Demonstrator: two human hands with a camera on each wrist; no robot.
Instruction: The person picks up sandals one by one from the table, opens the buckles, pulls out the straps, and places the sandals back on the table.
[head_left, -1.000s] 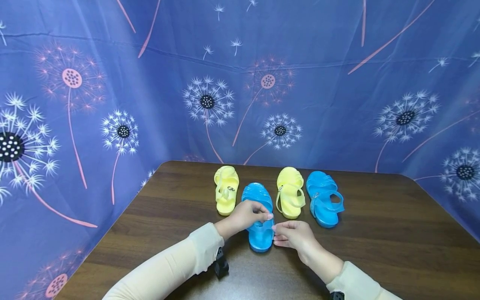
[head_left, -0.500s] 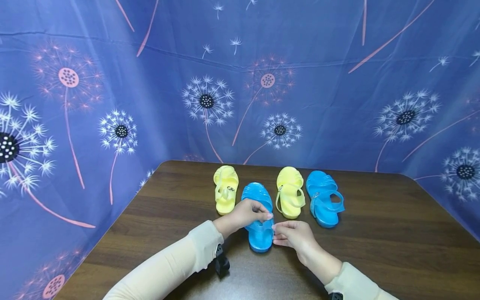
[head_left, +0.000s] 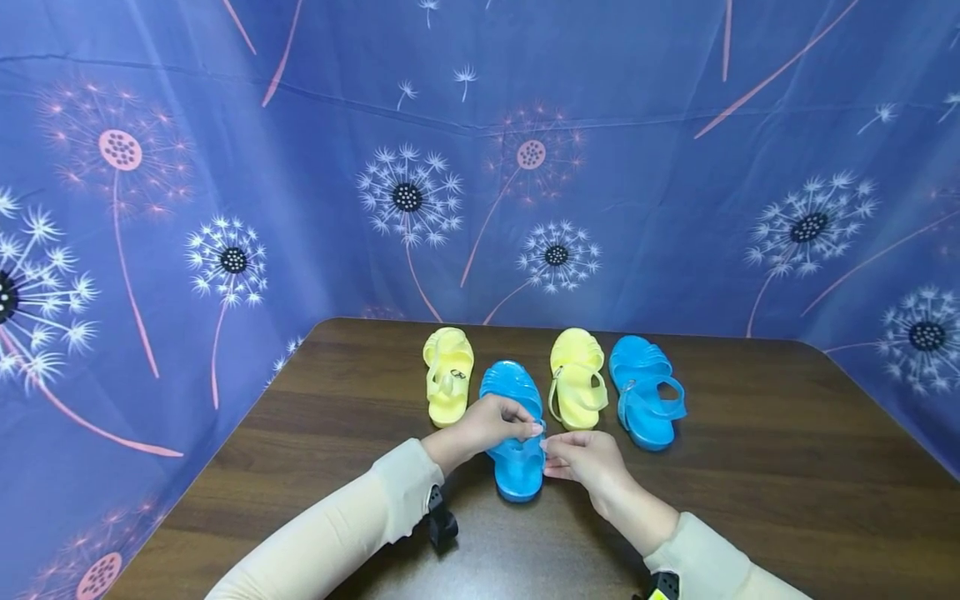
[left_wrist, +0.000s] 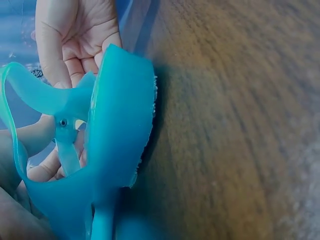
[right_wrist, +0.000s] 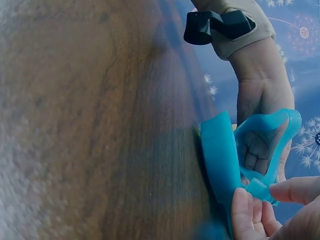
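Note:
A blue jelly sandal (head_left: 517, 482) lies toe away from me on the table, between my hands in the head view. My left hand (head_left: 486, 428) reaches across its top from the left and pinches the strap at its right side. From the right, my right hand (head_left: 594, 467) pinches the same ankle strap (right_wrist: 260, 190) between thumb and fingers, close to the left fingertips. The left wrist view shows the sandal's heel (left_wrist: 120, 120) and a small metal stud (left_wrist: 63, 122) on the strap. Fingers partly hide the fastening.
A yellow sandal (head_left: 447, 400) stands left of the blue one. To the right are another yellow sandal (head_left: 576, 410) and a second blue sandal (head_left: 651, 429). The brown wooden table (head_left: 787, 467) ends at a blue dandelion-print cloth (head_left: 645, 208).
The head view has shifted slightly. My right fingers have moved a little up along the sandal's side, closer to the left fingertips. Both hands keep hold of the strap.

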